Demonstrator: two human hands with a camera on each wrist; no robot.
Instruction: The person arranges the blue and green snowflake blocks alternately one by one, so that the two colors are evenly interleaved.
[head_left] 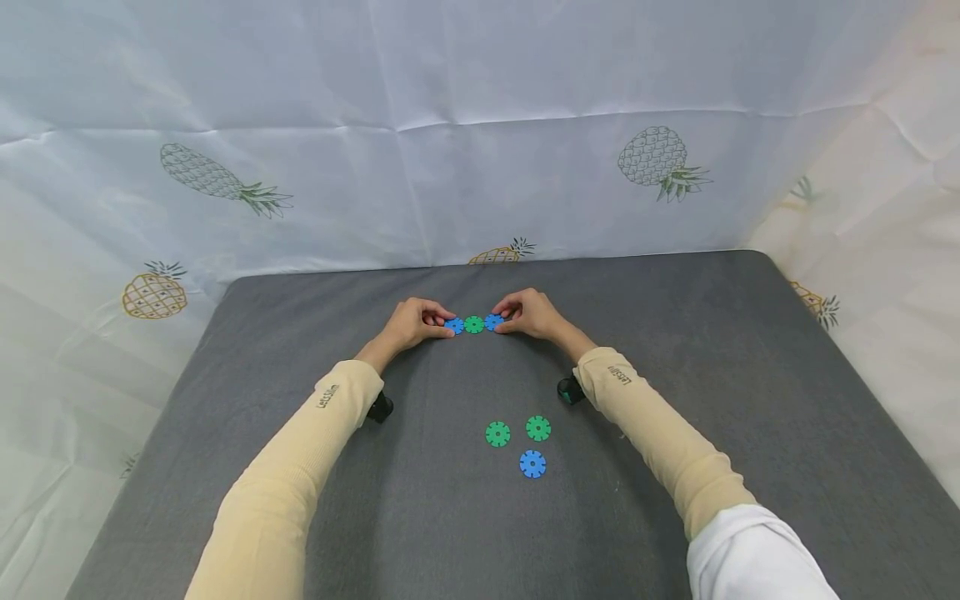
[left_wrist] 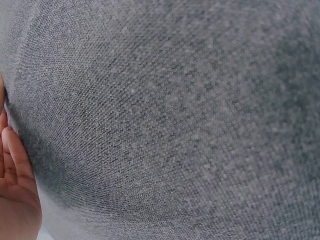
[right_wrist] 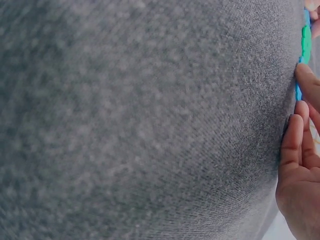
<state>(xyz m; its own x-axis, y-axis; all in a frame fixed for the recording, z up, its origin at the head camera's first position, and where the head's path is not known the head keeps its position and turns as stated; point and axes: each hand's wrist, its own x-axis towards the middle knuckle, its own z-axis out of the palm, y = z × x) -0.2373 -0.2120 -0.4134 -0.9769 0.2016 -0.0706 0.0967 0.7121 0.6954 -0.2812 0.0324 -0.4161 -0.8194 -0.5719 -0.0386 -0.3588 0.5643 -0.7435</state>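
Observation:
Near the far side of the grey table, three notched discs form a row: a left blue disc (head_left: 455, 326), a green disc (head_left: 474, 325) and a right blue disc (head_left: 492, 322). My left hand (head_left: 412, 323) pinches the left blue disc at its outer edge between thumb and fingers. From the other side, my right hand (head_left: 531, 315) grips the right blue disc the same way. In the right wrist view, the green disc (right_wrist: 305, 44) stands edge-on beyond my right fingertips. Only part of my left hand (left_wrist: 19, 195) enters the left wrist view, where the discs are out of sight.
Closer to me on the grey cloth-covered table (head_left: 442, 517) lie two loose green discs, one at left (head_left: 498, 433) and one at right (head_left: 537, 427), with a loose blue disc (head_left: 532, 464) just below. A white pineapple-print curtain (head_left: 420, 192) hangs behind the table's far edge.

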